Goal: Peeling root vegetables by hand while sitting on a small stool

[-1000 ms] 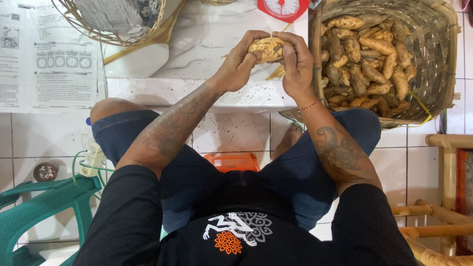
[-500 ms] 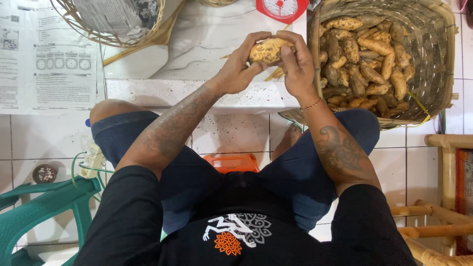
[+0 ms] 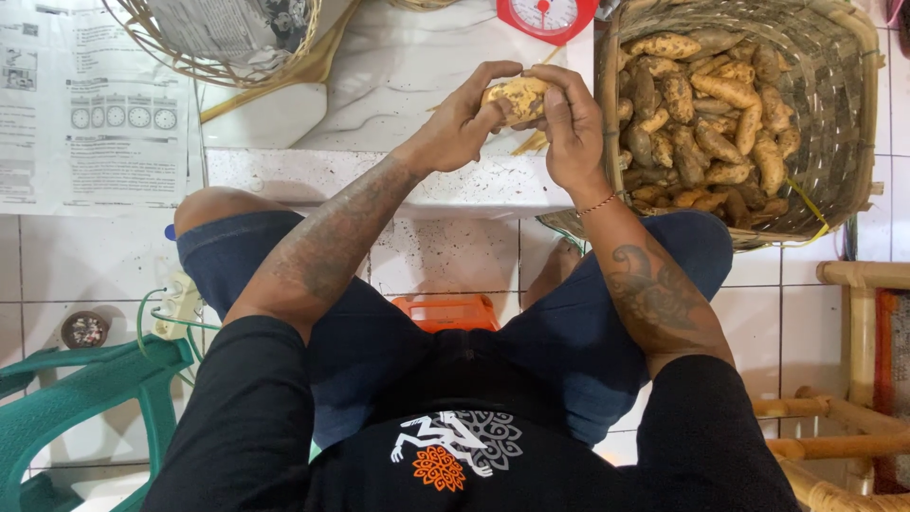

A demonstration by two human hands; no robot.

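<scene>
Where both hands meet above the pale marble-patterned surface [image 3: 408, 85], a single yellow-brown tuber [image 3: 515, 97] is held clear of it, roughly level with the near rim of the basket. Left hand [image 3: 462, 121] has its fingers curled around the tuber's left end, thumb on top. Right hand [image 3: 570, 123] is closed over the right end, fingers wrapped across the upper face; a thin red cord bracelet [image 3: 600, 202] sits at that wrist. Both forearms carry tattoos.

Just to the right, a large woven basket [image 3: 844, 114] is filled with similar tubers [image 3: 711, 104], brownish and irregular. Beyond the hands, the lower edge of a red dial scale [image 3: 547, 17] shows at the top of the view. Further left, a second woven basket [image 3: 237, 66] holds printed paper, and a printed sheet [image 3: 95, 114] lies flat. Below, the person sits in blue shorts and a black shirt; an orange stool [image 3: 447, 311] shows between the knees. A green plastic chair [image 3: 85, 389] stands lower left, a bamboo frame [image 3: 853, 417] lower right.
</scene>
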